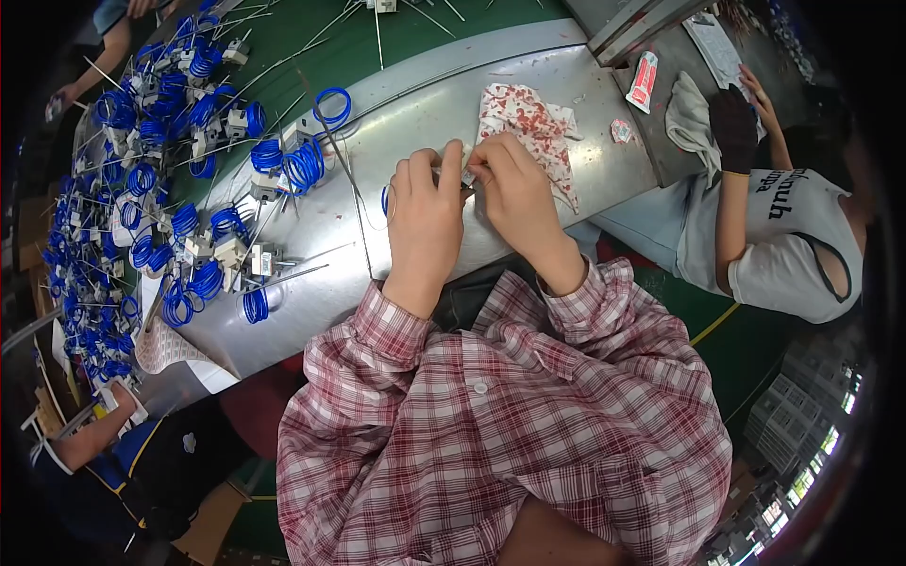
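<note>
My left hand [425, 212] and my right hand [517, 193] are close together over the metal bench. Curled fingers of the left are wrapped round a small grey part [469, 175], mostly hidden by the hands. The right thumb and fingertips pinch at its right side. A bit of blue coil [384, 199] shows at the left hand's outer edge, seemingly joined to that part. Left of my hands lie several small pale boxes with blue coiled tubing [304, 166] and thin straight rods. One long thin rod [351, 179] runs across the bench beside my left wrist.
Beyond my right hand lies a red-blotched white cloth [528, 118]. A red-and-white tube [642, 83] and a grey cloth [692, 113] are farther right, near a co-worker's dark-gloved hand [733, 127]. A green surface [453, 42] borders the bench's far side. Other people work at the left.
</note>
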Available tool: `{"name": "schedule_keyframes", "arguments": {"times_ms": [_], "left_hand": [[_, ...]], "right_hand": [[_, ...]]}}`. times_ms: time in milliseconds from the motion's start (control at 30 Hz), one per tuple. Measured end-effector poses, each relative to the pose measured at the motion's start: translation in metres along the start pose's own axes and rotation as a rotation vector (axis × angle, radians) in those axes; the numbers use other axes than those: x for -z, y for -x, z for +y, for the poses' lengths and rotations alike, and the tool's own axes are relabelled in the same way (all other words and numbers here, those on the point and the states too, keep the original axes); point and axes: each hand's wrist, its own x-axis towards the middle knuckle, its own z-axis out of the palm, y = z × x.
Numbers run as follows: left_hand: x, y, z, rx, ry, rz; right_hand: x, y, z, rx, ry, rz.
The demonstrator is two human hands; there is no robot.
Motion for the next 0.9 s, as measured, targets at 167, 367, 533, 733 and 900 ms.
{"name": "schedule_keyframes", "arguments": {"times_ms": [167, 367, 533, 733, 900], "left_hand": [[0.0, -0.001, 0.0, 0.015, 0.013, -0.005], [0.002, -0.002, -0.001, 0.01, 0.003, -0.019], [0.001, -0.001, -0.002, -0.014, -0.015, -0.018], [-0.001, -0.002, 0.001, -0.014, -0.008, 0.05], [0.001, 0.0, 0.004, 0.008, -0.04, -0.014]], "right_hand": [[-0.006, 0.002, 0.005, 0.043, 0.038, 0.027], [-0.004, 0.007, 0.007, -0.022, -0.174, 0.056], [0.001, 0.001, 0.003, -0.083, -0.202, 0.004], [-0.005, -0.003, 0.004, 0.012, -0.008, -0.019], [-0.009, 0.006, 0.004, 0.041, -0.005, 0.049]]}}
